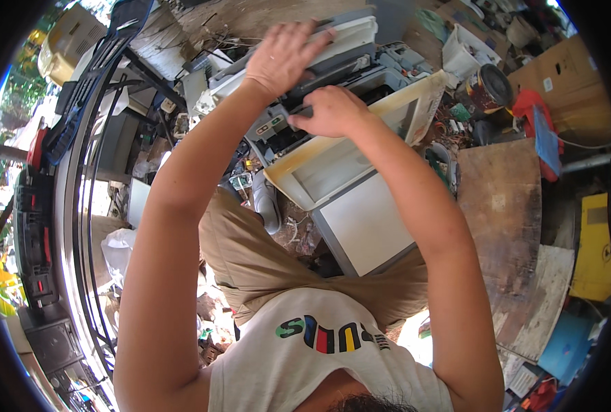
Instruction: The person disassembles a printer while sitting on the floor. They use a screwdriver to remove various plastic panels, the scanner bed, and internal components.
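A grey and white printer (388, 72) stands partly taken apart in front of me. Its yellowed scanner frame (298, 187) tilts toward me, and the scanner lid (363, 223) hangs down from it between my knees. My left hand (283, 58) lies over the raised grey-white panel at the printer's back, fingers spread, palm down. Closer in, my right hand (334, 112) reaches into the dark opening. Its fingers are bent, and thumb and fingers close on a grey inner part (285, 113); the fingertips are partly hidden.
Scrap and small parts litter the ground around the printer. To the right are a dark round bucket (489, 87), a white bin (464, 51), a cardboard box (559, 82) and a wooden board (499, 206). A metal frame (82, 206) runs along my left. My shoe (266, 202) is near the printer.
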Tool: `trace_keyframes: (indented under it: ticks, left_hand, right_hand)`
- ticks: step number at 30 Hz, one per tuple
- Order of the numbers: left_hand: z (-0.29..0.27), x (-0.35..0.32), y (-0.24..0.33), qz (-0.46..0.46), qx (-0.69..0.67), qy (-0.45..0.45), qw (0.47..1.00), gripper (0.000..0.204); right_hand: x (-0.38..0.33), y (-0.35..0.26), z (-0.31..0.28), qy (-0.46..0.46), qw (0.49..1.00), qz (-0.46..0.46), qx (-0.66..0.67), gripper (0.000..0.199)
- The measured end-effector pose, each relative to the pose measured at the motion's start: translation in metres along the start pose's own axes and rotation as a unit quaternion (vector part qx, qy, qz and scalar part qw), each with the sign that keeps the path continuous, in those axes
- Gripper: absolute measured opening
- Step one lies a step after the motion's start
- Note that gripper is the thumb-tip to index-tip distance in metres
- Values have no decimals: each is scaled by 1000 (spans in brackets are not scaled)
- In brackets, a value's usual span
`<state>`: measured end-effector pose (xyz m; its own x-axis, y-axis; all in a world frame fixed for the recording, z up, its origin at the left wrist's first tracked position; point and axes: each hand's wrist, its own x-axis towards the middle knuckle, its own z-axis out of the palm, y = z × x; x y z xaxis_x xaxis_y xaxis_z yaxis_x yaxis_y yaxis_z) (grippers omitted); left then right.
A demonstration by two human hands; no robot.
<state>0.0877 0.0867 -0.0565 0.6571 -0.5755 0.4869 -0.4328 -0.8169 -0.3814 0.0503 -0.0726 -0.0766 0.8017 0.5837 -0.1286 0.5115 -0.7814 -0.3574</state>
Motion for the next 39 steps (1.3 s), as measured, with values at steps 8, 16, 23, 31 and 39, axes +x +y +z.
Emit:
trace_keyframes:
  ticks: [8,16,23,31,39]
  left_hand:
    - [35,-27,-3,204,51,-59,976,46]
    - [35,-4,15,218,74,-202,952,56]
    - [25,3,14,199,2,-248,948,57]
    - [26,4,16,201,75,-311,926,69]
    - [43,2,18,201,102,-341,913,77]
  right_hand:
    - [-3,14,18,142,970,-117,-160,68]
    - [-4,30,-10,9,997,-41,-65,53]
    - [-15,34,10,146,981,-95,-84,47]
    - [-7,34,3,99,991,-64,-65,43]
    - [10,16,-4,9,998,62,-11,53]
